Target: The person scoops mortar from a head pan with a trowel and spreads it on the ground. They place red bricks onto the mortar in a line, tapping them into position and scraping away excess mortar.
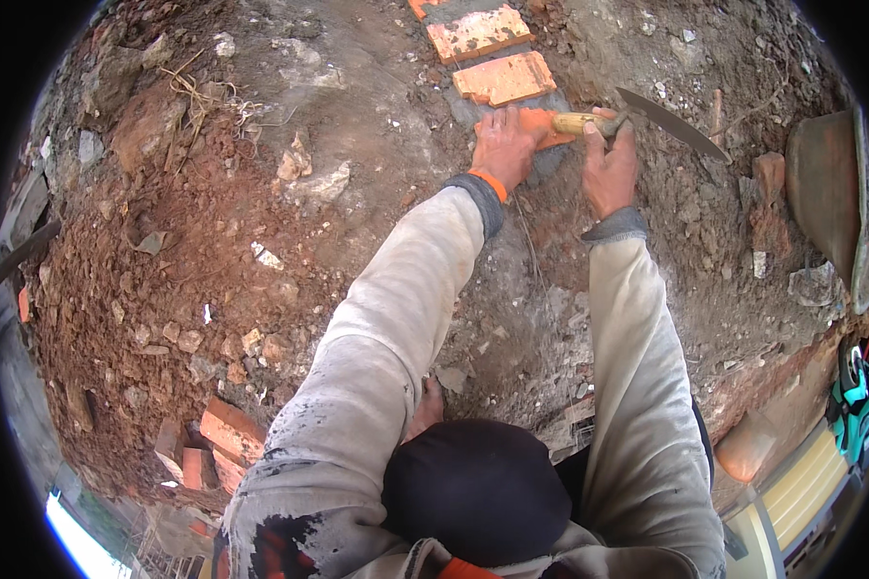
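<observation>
Near the top centre, my left hand [504,145] grips an orange brick [541,129] that lies on grey mortar [552,166]. Just right of it, my right hand [610,164] holds a trowel by its wooden handle [574,124], whose end is at the brick. The trowel's long steel blade [674,124] points out to the right. Beyond my left hand, two mortar-specked bricks [502,79] [478,34] and part of another lie in a row on a grey mortar bed.
Rough soil with rubble [183,289] surrounds the row. A dark, worn pan [821,198] is at the right. Loose bricks [230,429] are heaped at lower left. My bare foot [425,410] shows below my arms. A teal item [854,405] lies at lower right.
</observation>
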The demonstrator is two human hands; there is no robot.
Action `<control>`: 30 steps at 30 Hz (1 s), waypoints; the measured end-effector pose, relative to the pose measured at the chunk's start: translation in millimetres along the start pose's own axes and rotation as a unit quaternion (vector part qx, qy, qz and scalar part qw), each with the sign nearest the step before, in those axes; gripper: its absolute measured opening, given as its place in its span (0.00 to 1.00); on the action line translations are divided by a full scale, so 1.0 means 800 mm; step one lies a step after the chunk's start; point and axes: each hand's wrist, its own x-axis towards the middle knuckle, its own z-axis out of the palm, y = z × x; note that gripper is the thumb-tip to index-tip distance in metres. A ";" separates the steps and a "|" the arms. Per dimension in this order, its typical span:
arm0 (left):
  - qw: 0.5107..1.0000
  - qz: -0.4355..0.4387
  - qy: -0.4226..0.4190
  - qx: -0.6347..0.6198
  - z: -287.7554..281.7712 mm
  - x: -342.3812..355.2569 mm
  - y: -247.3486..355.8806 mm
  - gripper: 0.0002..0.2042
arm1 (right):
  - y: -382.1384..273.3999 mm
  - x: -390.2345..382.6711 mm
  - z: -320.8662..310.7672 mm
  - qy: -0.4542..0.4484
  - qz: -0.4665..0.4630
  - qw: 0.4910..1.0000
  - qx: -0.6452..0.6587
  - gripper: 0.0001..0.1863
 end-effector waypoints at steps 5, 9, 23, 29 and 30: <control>0.989 -0.020 0.123 -0.077 0.002 -0.027 -0.014 0.18 | -0.086 0.032 -0.070 -0.005 0.026 1.000 -0.002 0.16; 0.938 -0.186 0.169 -0.238 -0.010 -0.100 -0.020 0.17 | -0.101 0.021 -0.149 -0.076 0.073 0.992 0.062 0.14; 0.970 -0.218 -0.032 -0.098 -0.005 -0.059 -0.074 0.13 | -0.097 -0.078 -0.213 -0.167 0.198 0.966 0.017 0.15; 0.970 -0.102 -0.133 -0.174 -0.057 -0.105 -0.011 0.11 | -0.101 -0.069 -0.222 -0.151 0.213 0.965 0.014 0.14; 0.966 -0.065 -0.144 -0.203 -0.061 -0.118 0.003 0.11 | -0.100 -0.068 -0.224 -0.154 0.211 0.965 0.013 0.14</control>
